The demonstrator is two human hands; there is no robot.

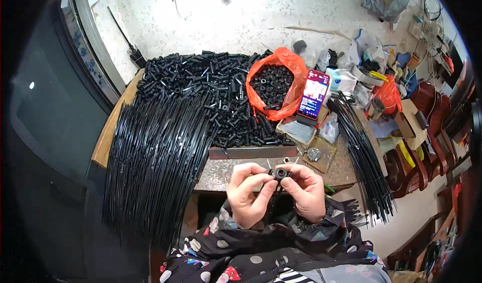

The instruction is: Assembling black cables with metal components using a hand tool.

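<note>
In front of my body, at the table's near edge, both hands meet at a small black round part with a hole in its middle [281,173]. My left hand [249,195] is closed, its thumb and fingers pinching the part from the left. From the other side, the thumb and fingers of my right hand [305,192] pinch it too. Thin pale pins stick up beside the fingertips of each hand. Dark thin rods hang below the part, mostly hidden by my hands. Just beyond lies a small light ring [286,160].
Black tubes [191,77] are heaped at the back behind a low metal strip [251,152]. Long black rods [155,157] overhang the left front; another bundle [361,157] lies right. An orange bag [290,57] holds black rings. A phone [314,95] stands beside a tray of pins [297,131].
</note>
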